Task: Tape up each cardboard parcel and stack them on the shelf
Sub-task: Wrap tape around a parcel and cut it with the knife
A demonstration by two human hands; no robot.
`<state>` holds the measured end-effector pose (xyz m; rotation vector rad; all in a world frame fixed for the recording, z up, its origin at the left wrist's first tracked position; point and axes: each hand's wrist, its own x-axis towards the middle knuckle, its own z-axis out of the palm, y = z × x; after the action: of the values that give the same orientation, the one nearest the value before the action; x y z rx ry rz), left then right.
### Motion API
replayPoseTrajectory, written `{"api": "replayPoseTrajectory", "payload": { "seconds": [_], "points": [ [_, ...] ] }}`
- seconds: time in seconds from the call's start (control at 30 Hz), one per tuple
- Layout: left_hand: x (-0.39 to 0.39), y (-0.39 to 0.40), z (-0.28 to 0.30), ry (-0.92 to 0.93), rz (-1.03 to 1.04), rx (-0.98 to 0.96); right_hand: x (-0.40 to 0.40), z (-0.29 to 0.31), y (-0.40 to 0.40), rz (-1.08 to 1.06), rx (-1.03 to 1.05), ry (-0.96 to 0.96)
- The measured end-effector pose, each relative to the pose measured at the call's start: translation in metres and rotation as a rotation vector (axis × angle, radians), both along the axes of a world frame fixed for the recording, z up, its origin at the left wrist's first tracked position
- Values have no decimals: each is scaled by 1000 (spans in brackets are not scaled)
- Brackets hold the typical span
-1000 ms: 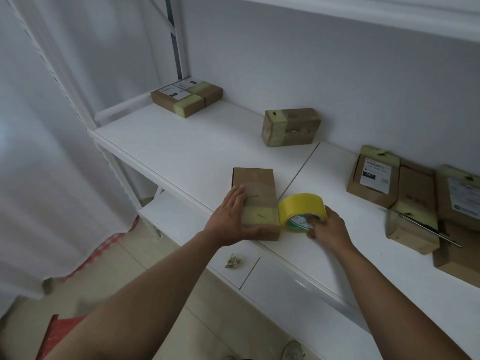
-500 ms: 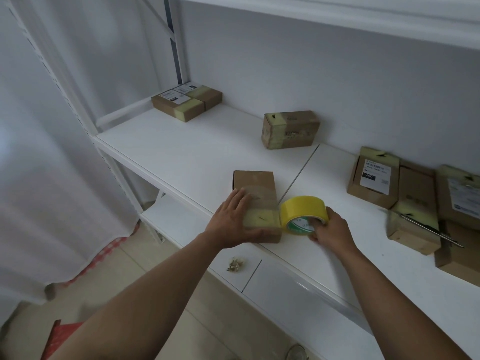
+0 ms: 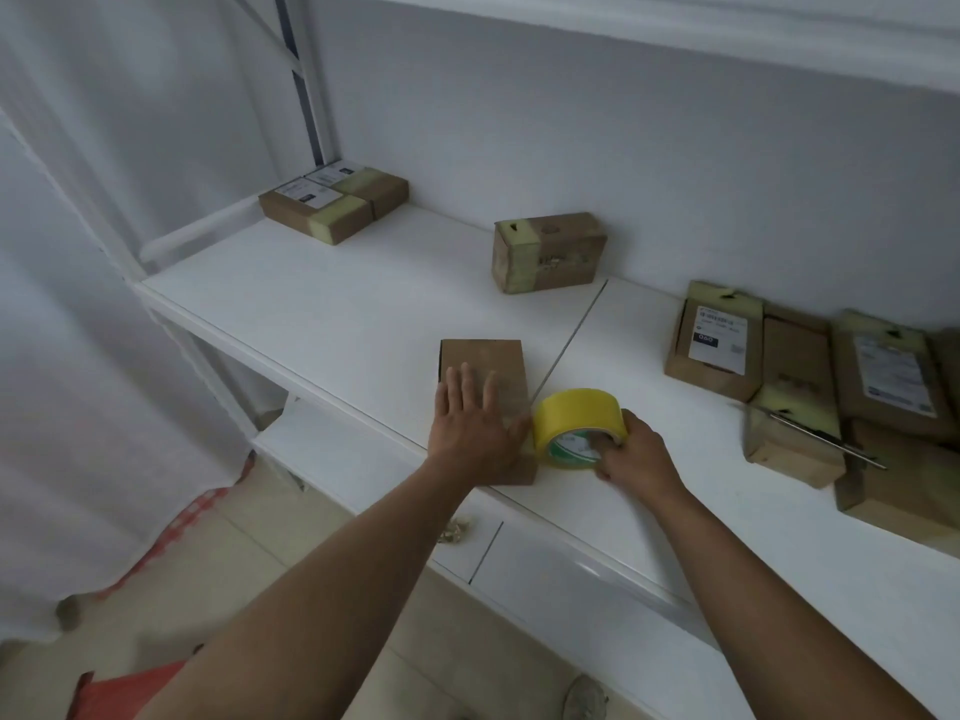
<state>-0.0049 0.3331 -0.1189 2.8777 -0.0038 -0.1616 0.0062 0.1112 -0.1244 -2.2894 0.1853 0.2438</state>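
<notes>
While the cardboard parcel (image 3: 485,387) lies at the front edge of the white shelf (image 3: 322,309), the left hand (image 3: 475,426) is now pressed flat on top of it, fingers (image 3: 467,381) spread apart and reaching further up the box than half a second earlier. The yellow tape roll (image 3: 576,426), touching the parcel's right side, remains gripped by the right hand (image 3: 636,454), fingers hooked inside its core.

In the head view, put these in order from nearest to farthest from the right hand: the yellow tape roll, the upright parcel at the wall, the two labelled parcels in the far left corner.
1. Yellow tape roll: held by the right hand.
2. Upright parcel: at the back wall, middle.
3. Two labelled parcels: far left corner.
</notes>
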Motion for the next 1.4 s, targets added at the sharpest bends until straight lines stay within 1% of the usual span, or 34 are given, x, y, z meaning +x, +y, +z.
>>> {"api": "replayPoseTrajectory", "payload": {
  "seconds": [0.1, 0.17, 0.3, 0.43, 0.53, 0.6, 0.73, 0.83, 0.87, 0.93, 1.03, 1.2, 1.33, 1.4],
  "points": [
    [13, 4, 2, 14, -162, 55, -21, 2, -5, -16, -9, -44],
    [19, -3, 5, 18, -197, 86, -36, 3, -8, -31, 13, -70],
    [22, -23, 8, 37, -109, 35, -41, -8, -8, -84, 54, -85],
    [23, -25, 4, 15, -56, 6, -36, -13, -2, -125, 27, -94],
    [23, -26, 4, 12, -50, 19, -39, -15, 0, -128, 5, -95],
    [23, -25, 4, 15, -49, 26, -38, -13, -3, -101, -31, -76],
    [24, -24, 2, 44, -53, 53, -36, 2, -29, -30, -186, -40],
    [25, -24, 2, 21, -56, 58, -41, 7, -45, 2, -299, -95],
    [25, -23, 2, 19, -57, 51, -42, 6, -45, -11, -294, -109],
    [24, -24, 2, 11, -60, 42, -47, 4, -41, -73, -201, -113],
    [25, -25, 1, 5, -56, 42, -51, 0, -34, -141, -79, -62],
    [29, -35, 6, 57, -45, 46, -53, 1, -31, -145, -120, -25],
    [23, -43, -3, -19, -2, 15, -53, 5, -31, -120, -129, -28],
    [23, -41, -7, -55, 0, 8, -55, 8, -32, -91, -135, -61]
  ]
}}
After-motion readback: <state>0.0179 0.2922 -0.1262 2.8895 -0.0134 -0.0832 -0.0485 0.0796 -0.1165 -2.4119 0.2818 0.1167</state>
